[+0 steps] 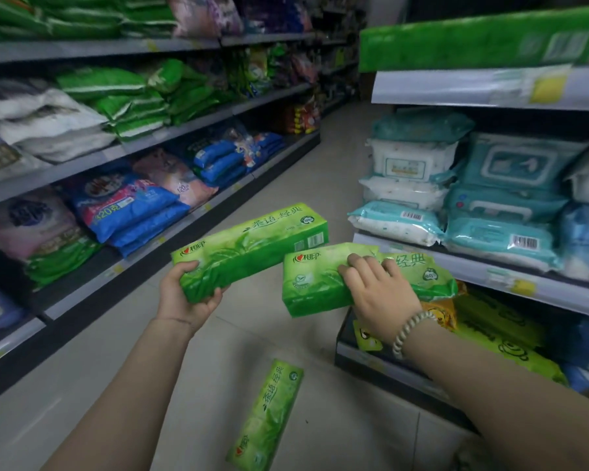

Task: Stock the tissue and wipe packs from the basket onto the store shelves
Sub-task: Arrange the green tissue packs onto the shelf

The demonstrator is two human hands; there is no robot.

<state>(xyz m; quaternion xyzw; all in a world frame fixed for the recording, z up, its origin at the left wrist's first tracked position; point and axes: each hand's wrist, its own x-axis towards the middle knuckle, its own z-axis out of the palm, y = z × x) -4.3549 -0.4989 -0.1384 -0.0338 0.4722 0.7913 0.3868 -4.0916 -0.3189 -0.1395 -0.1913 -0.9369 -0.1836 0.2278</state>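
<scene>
Left grip [189,294] is clamped round the near end of one green tissue pack [252,246], held in the aisle. Right grip [378,287] clasps a second pack [313,283] near the right shelf [490,275]. A third pack [266,416] lies on the floor. Recommendation: seat one pack at a time, flat and square.

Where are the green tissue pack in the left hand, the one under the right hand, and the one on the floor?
Left-hand pack [252,246], head view, middle of its top face.
Right-hand pack [310,283], head view, face left of the fingers.
Floor pack [269,413], head view, middle of its top face.
</scene>
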